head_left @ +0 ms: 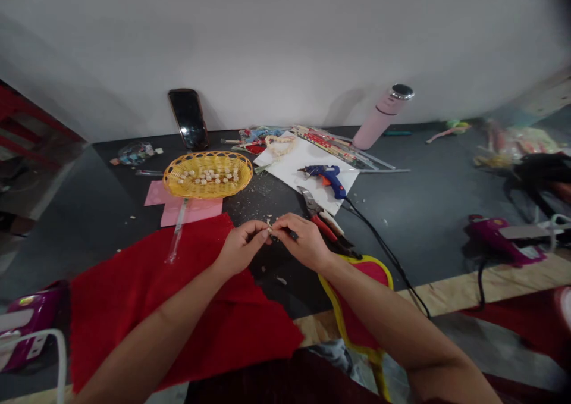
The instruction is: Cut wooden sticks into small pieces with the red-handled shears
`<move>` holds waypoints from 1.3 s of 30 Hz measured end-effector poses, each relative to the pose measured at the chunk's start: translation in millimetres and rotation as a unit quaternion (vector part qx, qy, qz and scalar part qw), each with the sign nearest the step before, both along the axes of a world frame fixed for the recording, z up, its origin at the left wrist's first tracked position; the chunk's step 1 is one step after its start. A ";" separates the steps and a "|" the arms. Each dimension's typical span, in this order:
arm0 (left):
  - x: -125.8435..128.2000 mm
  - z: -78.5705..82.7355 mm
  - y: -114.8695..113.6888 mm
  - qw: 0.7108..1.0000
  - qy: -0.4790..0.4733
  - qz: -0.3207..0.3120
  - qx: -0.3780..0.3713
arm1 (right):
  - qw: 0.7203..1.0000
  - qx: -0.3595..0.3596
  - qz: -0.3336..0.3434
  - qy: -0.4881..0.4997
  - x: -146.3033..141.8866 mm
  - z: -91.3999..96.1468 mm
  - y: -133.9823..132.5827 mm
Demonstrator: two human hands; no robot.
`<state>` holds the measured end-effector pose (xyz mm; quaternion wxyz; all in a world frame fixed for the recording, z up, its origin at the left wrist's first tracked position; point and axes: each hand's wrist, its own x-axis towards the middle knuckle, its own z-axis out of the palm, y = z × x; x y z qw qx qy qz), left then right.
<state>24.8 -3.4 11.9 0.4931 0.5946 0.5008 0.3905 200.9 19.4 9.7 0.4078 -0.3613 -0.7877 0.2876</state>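
Note:
My left hand (244, 244) and my right hand (300, 237) meet fingertip to fingertip over the dark table. Both are pinched around a tiny pale piece (269, 225), too small for me to name. Small white crumbs are scattered on the table around it. Just beyond my right hand lie pruning shears (322, 218) with red grips. Behind them a blue hot glue gun (328, 177) rests on a white sheet (281, 165). To the far left of my hands, a yellow oval woven basket (209, 194) holds several small whitish pieces (214, 177).
A red cloth (147, 297) covers the front left, beside pink paper (196, 212). A phone (189, 118) and a pink bottle (379, 118) stand near the wall. The black cord (383, 246) runs right over the table edge. Purple power strips (504, 237) sit right and left.

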 end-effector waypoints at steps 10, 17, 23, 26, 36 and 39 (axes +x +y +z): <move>-0.8 -5.3 0.3 0.999 0.026 -0.006 0.026 | 1.000 0.017 0.007 -0.017 1.0 1.2 -0.1; -0.1 -6.3 0.9 0.999 0.030 0.000 0.012 | 0.999 -0.025 0.025 -0.008 2.3 2.3 0.7; 1.1 -6.5 0.3 0.994 0.086 -0.018 0.065 | 0.999 -0.033 0.020 -0.028 2.3 6.4 -0.4; 2.5 -7.5 -0.5 0.991 0.108 -0.022 0.079 | 0.999 -0.020 0.009 -0.049 1.9 4.8 -1.0; 3.8 -8.6 -2.1 0.990 0.116 0.011 0.074 | 0.994 -0.094 -0.017 -0.048 0.6 4.3 0.9; 4.0 -7.7 -2.9 0.991 0.108 0.020 0.072 | 0.990 -0.137 -0.024 -0.025 0.3 7.3 0.8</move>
